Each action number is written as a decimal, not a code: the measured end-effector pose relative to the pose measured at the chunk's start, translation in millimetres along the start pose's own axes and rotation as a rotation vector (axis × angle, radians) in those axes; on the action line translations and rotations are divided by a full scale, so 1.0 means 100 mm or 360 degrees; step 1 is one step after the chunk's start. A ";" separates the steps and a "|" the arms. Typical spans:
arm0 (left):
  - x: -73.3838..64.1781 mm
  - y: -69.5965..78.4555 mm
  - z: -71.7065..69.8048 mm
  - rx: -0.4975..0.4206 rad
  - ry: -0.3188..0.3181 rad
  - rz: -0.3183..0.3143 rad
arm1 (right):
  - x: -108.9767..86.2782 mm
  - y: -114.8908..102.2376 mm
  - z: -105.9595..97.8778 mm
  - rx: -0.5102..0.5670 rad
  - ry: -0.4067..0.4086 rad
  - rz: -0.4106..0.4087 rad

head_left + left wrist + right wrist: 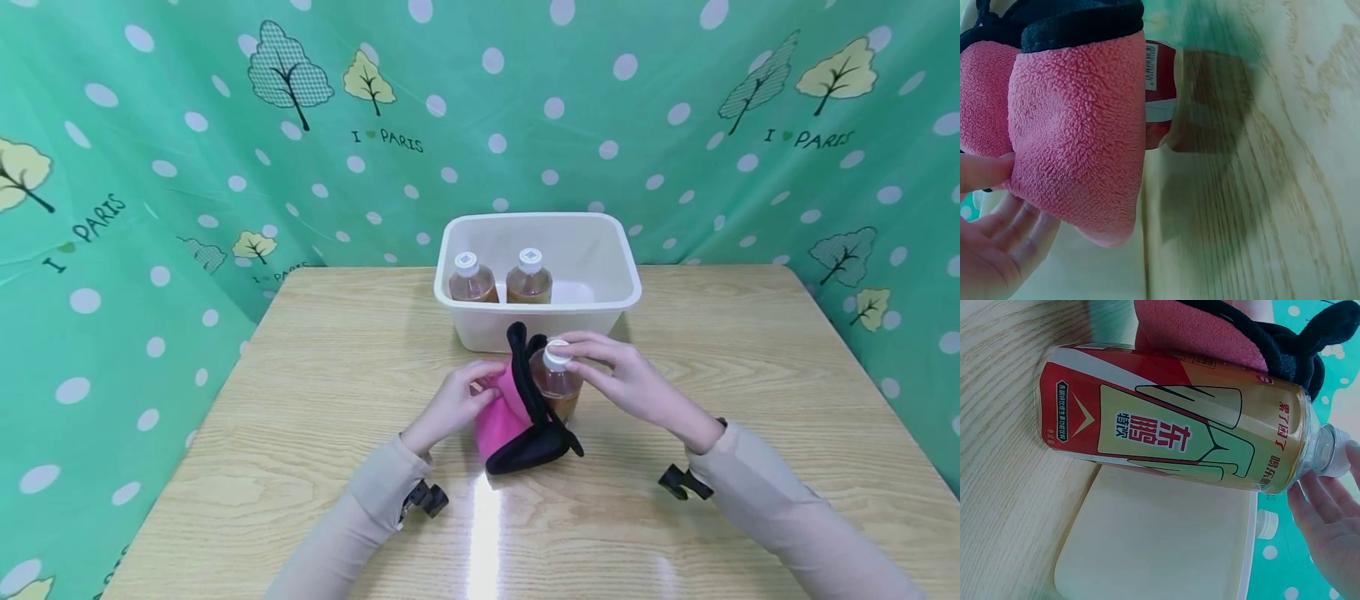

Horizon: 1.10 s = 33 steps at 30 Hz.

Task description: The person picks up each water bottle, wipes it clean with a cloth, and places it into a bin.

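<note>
My left hand (456, 398) pinches the side of a pink fleece pouch (495, 429) with thick black trim around its mouth. The thumb and fingers gather the fleece in the left wrist view, where the pouch (1079, 125) covers most of a bottle behind it. That drink bottle (1172, 425) stands on the table beside the pouch's black edge, its red and gold label with Chinese characters facing the right wrist camera. By its white cap (557, 355), my right hand (626, 379) grips the bottle with thumb and fingertips.
Just behind the pouch and bottle stands a white plastic bin (540, 321). Two capped bottles, one at left (471, 283) and one near the middle (529, 283), stand inside it. The wooden table (315, 375) meets a green dotted cloth (337, 192) at the back and sides.
</note>
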<state>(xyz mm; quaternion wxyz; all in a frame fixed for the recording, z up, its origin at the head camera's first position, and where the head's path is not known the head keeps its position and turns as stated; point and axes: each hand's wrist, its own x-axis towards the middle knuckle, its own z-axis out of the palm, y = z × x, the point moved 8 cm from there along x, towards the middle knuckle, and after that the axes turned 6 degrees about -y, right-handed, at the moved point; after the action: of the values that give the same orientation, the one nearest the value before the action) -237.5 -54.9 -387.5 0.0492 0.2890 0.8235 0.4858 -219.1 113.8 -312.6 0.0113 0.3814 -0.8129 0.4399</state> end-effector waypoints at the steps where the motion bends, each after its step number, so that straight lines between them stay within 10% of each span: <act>1: 0.00 -0.01 0.01 0.0009 -0.0008 -0.0003 | 0.00 -0.01 0.00 -0.0006 0.0004 -0.0012; 17: -0.02 -0.24 0.20 0.0127 -0.0129 -0.0100 | 0.01 -0.02 0.00 0.0012 -0.0011 -0.0096; 33: -0.05 -0.12 0.05 0.0015 -0.0042 -0.0040 | 0.03 0.04 0.01 0.0172 -0.0079 -0.0078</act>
<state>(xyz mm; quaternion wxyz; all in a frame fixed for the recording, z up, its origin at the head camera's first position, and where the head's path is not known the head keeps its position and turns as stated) -236.9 -57.8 -401.1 0.0647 0.2852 0.8286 0.4774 -223.8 112.4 -314.8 -0.0186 0.4121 -0.7783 0.4733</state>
